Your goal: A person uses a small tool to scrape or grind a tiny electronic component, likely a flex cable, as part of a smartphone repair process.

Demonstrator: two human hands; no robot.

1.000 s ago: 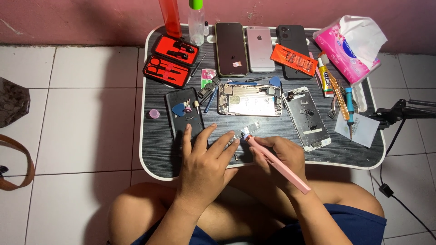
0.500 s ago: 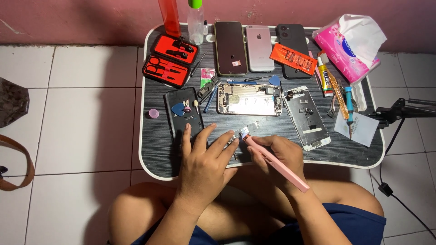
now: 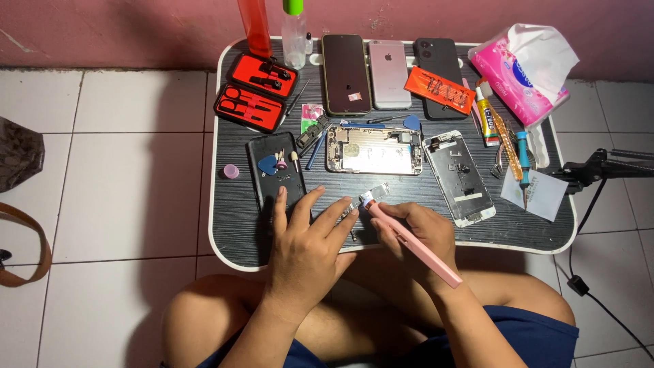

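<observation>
Informal phone-repair spot set up on a floor, likely in a home rather than a shop. White floor tiles (image 3: 129, 184) run up to a scuffed pink wall (image 3: 136, 31) at the far side. A low dark lap table (image 3: 238, 232) stands over the seated person's crossed bare legs. On it: an opened phone chassis (image 3: 373, 150) at centre, a stripped screen assembly (image 3: 458, 177) to its right, three intact phones (image 3: 390, 73) in a row at the far edge, a red tool case (image 3: 256, 92) far left, a glue tube (image 3: 485, 121), a tissue pack (image 3: 521, 71) far right. A black cable (image 3: 599, 300) trails over the tiles on the right.
</observation>
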